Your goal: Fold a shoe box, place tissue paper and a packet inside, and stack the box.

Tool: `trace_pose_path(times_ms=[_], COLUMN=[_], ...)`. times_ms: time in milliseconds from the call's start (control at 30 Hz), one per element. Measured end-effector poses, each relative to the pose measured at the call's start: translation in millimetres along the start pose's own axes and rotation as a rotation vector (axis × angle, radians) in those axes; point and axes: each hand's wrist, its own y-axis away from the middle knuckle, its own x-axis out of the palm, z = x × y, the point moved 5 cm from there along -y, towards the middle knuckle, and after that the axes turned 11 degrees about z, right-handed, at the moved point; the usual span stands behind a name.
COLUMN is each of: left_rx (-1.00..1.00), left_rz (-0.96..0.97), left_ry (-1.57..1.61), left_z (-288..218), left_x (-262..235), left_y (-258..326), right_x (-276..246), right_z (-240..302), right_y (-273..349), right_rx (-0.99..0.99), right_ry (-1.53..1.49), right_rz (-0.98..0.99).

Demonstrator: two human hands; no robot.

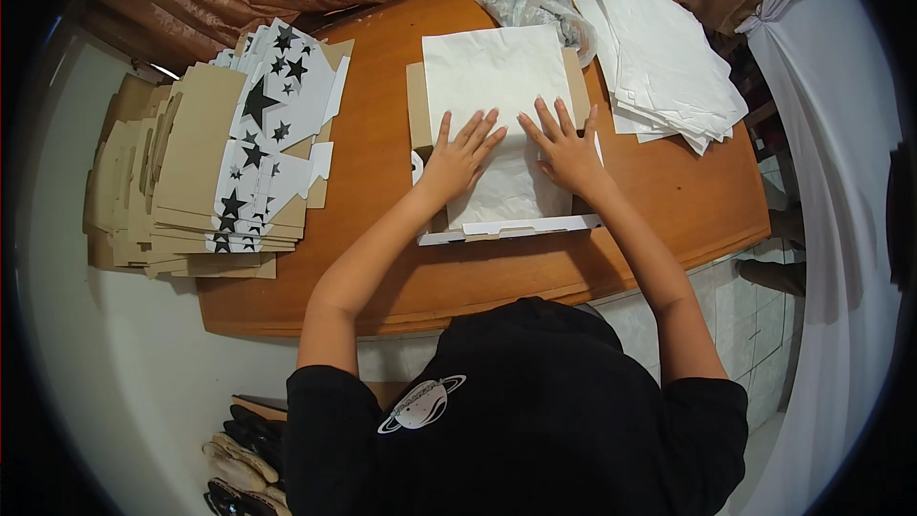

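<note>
A white sheet of paper (492, 76) lies over an open flat cardboard box (416, 105) in the middle of the wooden table (382, 258). My left hand (458, 158) rests flat on the sheet's near left part, fingers spread. My right hand (568, 148) presses flat on its near right part, fingers spread too. Neither hand grips anything. The box's white front flap (516, 227) shows just below my wrists.
A tall stack of flattened cardboard boxes with black star prints (229, 153) fills the table's left end. A pile of white paper sheets (664, 57) sits at the right. A clear plastic bag (535, 5) lies at the far edge. Shoes (239, 468) lie on the floor.
</note>
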Motion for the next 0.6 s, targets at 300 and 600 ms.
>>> trace_pose_path(times_ms=[300, 600], left_rx=[0.398, 0.547], left_rz=[0.13, 0.409], left_ry=[-0.186, -0.066], left_z=[-7.6, -15.7], left_x=[11.1, 51.2], left_y=[20.1, 11.4], right_x=[-31.9, 28.9], right_z=[20.8, 39.4], right_y=[17.1, 9.8], right_rx=[-0.259, -0.435], right_ry=[-0.067, -0.084], right_rz=[0.013, 0.764])
